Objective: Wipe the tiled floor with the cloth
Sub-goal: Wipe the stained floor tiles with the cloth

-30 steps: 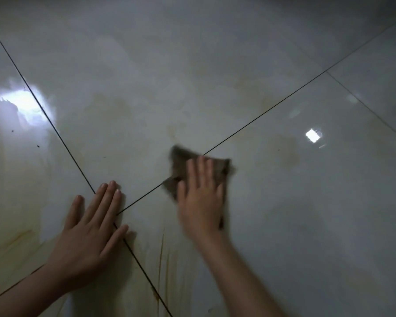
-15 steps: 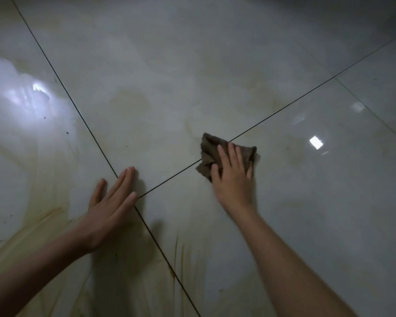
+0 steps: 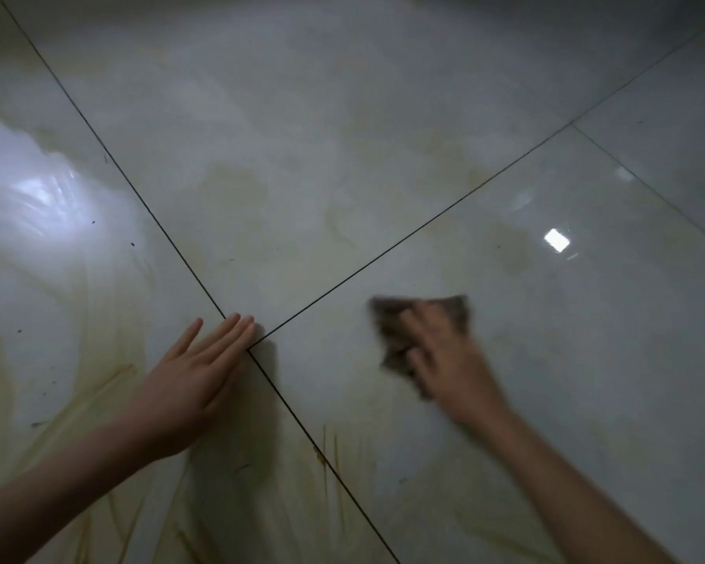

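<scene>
Floor (image 3: 383, 116) of glossy pale tiles, yellowish streaks across its near left part, fills the view. Left hand (image 3: 192, 384) lies flat and spread, empty, bracing at the crossing of grout lines (image 3: 383, 254). Right hand (image 3: 448, 360), blurred, presses the brown cloth (image 3: 395, 331) onto the right tile. On wet gloss the bracing palm could slip; the cloth may smear streaks. Nothing blocks the stroke.
</scene>
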`<state>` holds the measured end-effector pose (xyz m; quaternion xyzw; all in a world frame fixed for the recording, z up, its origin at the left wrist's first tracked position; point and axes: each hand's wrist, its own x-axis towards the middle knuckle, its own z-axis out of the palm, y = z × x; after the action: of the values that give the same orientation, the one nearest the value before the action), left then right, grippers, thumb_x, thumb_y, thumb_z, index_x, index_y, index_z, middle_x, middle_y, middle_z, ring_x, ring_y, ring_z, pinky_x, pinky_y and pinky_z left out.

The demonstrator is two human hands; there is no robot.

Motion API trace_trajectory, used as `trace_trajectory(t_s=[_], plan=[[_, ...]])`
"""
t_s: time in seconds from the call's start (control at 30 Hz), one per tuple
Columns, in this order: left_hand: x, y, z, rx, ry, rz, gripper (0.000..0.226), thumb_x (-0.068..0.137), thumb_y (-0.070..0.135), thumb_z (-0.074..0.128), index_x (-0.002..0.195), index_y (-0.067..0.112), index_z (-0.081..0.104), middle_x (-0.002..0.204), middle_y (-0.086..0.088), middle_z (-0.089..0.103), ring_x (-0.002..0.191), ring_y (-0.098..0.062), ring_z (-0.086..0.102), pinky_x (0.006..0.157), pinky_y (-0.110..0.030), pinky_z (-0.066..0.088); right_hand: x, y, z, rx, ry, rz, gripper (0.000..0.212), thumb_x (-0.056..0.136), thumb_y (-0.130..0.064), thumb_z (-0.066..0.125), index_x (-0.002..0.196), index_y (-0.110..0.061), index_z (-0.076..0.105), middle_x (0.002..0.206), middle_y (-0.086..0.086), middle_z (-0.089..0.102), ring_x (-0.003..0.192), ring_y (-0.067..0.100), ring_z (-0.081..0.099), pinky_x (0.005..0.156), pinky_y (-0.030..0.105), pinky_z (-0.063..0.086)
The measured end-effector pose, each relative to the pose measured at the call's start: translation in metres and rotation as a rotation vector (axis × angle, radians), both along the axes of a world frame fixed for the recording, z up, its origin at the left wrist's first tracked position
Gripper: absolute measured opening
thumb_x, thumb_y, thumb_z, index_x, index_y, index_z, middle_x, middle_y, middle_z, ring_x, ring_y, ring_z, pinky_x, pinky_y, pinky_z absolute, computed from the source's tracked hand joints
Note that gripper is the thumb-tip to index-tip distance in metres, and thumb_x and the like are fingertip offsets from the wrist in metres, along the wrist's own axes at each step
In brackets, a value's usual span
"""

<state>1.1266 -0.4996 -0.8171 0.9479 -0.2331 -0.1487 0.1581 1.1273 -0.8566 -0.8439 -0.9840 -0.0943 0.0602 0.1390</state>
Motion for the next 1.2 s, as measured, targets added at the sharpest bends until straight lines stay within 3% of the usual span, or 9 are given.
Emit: trace_trajectory(t_s=[0.1, 0.2, 0.3, 0.4, 0.53, 0.63, 0.77, 1.0, 1.2], plan=[[0.001, -0.007, 0.004, 0.058, -0.091, -0.107, 0.059, 0.093, 0.029, 0.022, 0.142, 0.005, 0.044, 0.152, -0.010, 0.035, 0.140, -0.031, 0.033, 0.117, -0.043, 0.020, 0.017, -0.070, 0.007, 0.003, 0.116, -0.489, 0.055, 0.103, -0.033, 0.040, 0.153, -0.019, 0.023, 0.162, 0.006, 0.012, 0.149, 0.023, 0.010, 0.119, 0.043, 0.014], [0.000, -0.018, 0.005, 0.079, -0.136, -0.133, 0.054, 0.097, 0.028, 0.024, 0.120, 0.002, 0.066, 0.138, -0.016, 0.054, 0.125, -0.031, 0.054, 0.103, -0.047, 0.044, 0.004, -0.035, -0.001, -0.073, 0.056, -0.696, 0.056, 0.103, -0.036, 0.037, 0.154, -0.019, 0.020, 0.162, 0.008, 0.011, 0.150, 0.023, 0.007, 0.119, 0.046, 0.012], [-0.002, -0.025, 0.007, 0.095, -0.180, -0.148, 0.069, 0.103, 0.032, 0.008, 0.113, 0.002, 0.070, 0.126, -0.015, 0.063, 0.113, -0.030, 0.063, 0.095, -0.048, 0.049, -0.032, 0.066, -0.005, -0.094, -0.055, -0.479, 0.055, 0.100, -0.037, 0.041, 0.150, -0.018, 0.030, 0.158, 0.010, 0.022, 0.147, 0.029, 0.018, 0.114, 0.051, 0.024], [0.003, -0.030, 0.012, 0.114, -0.181, -0.151, 0.053, 0.094, 0.029, 0.029, 0.100, 0.002, 0.074, 0.115, -0.015, 0.069, 0.101, -0.029, 0.069, 0.087, -0.046, 0.054, -0.067, 0.141, -0.001, -0.028, -0.071, -0.006, 0.055, 0.094, -0.045, 0.039, 0.145, -0.025, 0.044, 0.155, 0.002, 0.034, 0.144, 0.023, 0.030, 0.108, 0.054, 0.035], [0.021, -0.037, 0.023, 0.114, -0.166, -0.155, 0.046, 0.083, 0.026, 0.035, 0.089, 0.005, 0.077, 0.097, -0.009, 0.074, 0.082, -0.027, 0.072, 0.068, -0.039, 0.059, -0.043, 0.101, 0.013, -0.099, 0.018, 0.389, 0.052, 0.096, -0.036, 0.049, 0.146, -0.026, 0.041, 0.157, -0.001, 0.029, 0.146, 0.018, 0.025, 0.117, 0.047, 0.023], [0.029, -0.042, 0.024, 0.102, -0.191, -0.159, 0.046, 0.086, 0.028, 0.033, 0.085, 0.007, 0.074, 0.078, -0.005, 0.071, 0.067, -0.027, 0.067, 0.051, -0.034, 0.055, -0.016, 0.037, 0.023, 0.048, 0.130, 0.310, 0.054, 0.093, -0.002, 0.048, 0.146, -0.013, 0.039, 0.156, 0.007, 0.028, 0.146, 0.022, 0.024, 0.121, 0.034, 0.015], [0.032, -0.054, 0.024, 0.107, -0.242, -0.107, 0.043, 0.085, 0.029, 0.033, 0.073, 0.008, 0.069, 0.063, -0.004, 0.060, 0.054, -0.028, 0.060, 0.041, -0.029, 0.044, 0.014, -0.058, 0.038, 0.374, 0.086, -0.294, 0.037, 0.096, 0.007, 0.045, 0.130, -0.003, 0.053, 0.135, 0.015, 0.053, 0.126, 0.016, 0.052, 0.102, 0.006, 0.029], [0.029, -0.062, 0.024, 0.176, -0.206, -0.044, 0.043, 0.085, 0.028, 0.032, 0.074, 0.008, 0.069, 0.062, -0.004, 0.057, 0.051, -0.028, 0.059, 0.037, -0.030, 0.044, 0.083, -0.076, -0.004, -0.067, 0.026, -0.682, 0.053, 0.103, -0.035, 0.036, 0.153, -0.022, 0.025, 0.162, 0.010, 0.012, 0.149, 0.026, 0.008, 0.120, 0.040, 0.007], [0.036, -0.073, 0.021, 0.244, -0.203, 0.043, 0.030, 0.087, 0.020, 0.049, 0.097, 0.002, 0.070, 0.087, -0.014, 0.063, 0.071, -0.034, 0.062, 0.049, -0.035, 0.049, 0.018, 0.069, -0.007, 0.204, -0.157, -0.053, 0.050, 0.085, -0.007, 0.064, 0.133, -0.003, 0.055, 0.144, 0.020, 0.046, 0.137, 0.036, 0.040, 0.113, 0.047, 0.031]])
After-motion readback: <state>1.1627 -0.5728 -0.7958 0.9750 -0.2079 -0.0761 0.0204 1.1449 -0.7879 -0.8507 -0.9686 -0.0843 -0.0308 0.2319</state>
